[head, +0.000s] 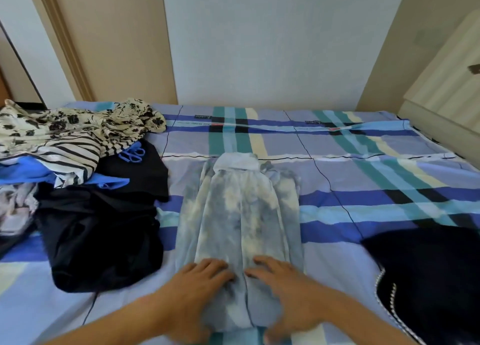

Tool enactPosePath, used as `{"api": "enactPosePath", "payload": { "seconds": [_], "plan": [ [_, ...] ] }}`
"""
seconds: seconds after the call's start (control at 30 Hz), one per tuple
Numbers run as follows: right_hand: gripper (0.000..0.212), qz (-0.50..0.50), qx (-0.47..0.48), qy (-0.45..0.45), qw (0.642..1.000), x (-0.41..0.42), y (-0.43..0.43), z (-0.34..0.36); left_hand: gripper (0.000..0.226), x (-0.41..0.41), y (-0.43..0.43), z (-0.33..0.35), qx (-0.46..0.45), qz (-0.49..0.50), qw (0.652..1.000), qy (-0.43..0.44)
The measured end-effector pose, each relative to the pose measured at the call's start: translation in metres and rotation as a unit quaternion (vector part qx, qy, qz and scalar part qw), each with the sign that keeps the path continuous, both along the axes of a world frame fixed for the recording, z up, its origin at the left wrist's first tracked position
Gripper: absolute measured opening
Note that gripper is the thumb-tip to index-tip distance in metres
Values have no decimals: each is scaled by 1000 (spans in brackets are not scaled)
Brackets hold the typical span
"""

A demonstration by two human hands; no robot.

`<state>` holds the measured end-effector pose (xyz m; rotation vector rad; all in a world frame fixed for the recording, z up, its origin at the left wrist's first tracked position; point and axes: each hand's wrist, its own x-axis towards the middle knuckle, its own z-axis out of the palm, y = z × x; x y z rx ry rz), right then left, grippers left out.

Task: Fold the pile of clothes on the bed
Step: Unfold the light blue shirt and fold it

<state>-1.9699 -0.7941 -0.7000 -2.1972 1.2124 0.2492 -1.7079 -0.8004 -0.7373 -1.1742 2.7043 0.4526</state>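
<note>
**A:** Where's the garment against the hands?

**B:** The tie-dye garment [241, 209] lies mid-bed as a long narrow strip. It runs from under both hands straight away toward the wall [259, 46]. The left hand [197, 287] sits on its near left half and the right hand [291, 287] on its near right half. A centre crease runs between them.

**A:** And the edges, the room around it?

**B:** Both long sides are folded inward, and the far end finishes in a pale band. On the left, the strip's edge lies just beside the black cloth of the pile [78, 160], with only a thin line of sheet [363, 163] between. On the right a broad stretch of sheet separates it from a dark cloth [428, 279] with a beaded trim. Past the far end, more sheet reaches the wall. A cabinet [446, 85] stands at the bed's far right corner.

**A:** How are the hands set?

**B:** Both lie palm-down and flat on the fabric with the fingers straight and slightly spread. They press on it and grip nothing. The near end is blurred, so I can't tell how the thumbs lie.
</note>
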Motion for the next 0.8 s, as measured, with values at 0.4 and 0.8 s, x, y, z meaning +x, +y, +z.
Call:
{"api": "enactPosePath", "payload": {
  "seconds": [0.4,0.8],
  "plan": [
    [55,-70,-272,-53,958,9,14,-27,67,-7,10,-6,-159,71,985,-6],
    [23,11,127,-34,991,4,62,73,24,-13,61,112,252,-7,967,-34]
  ]
}}
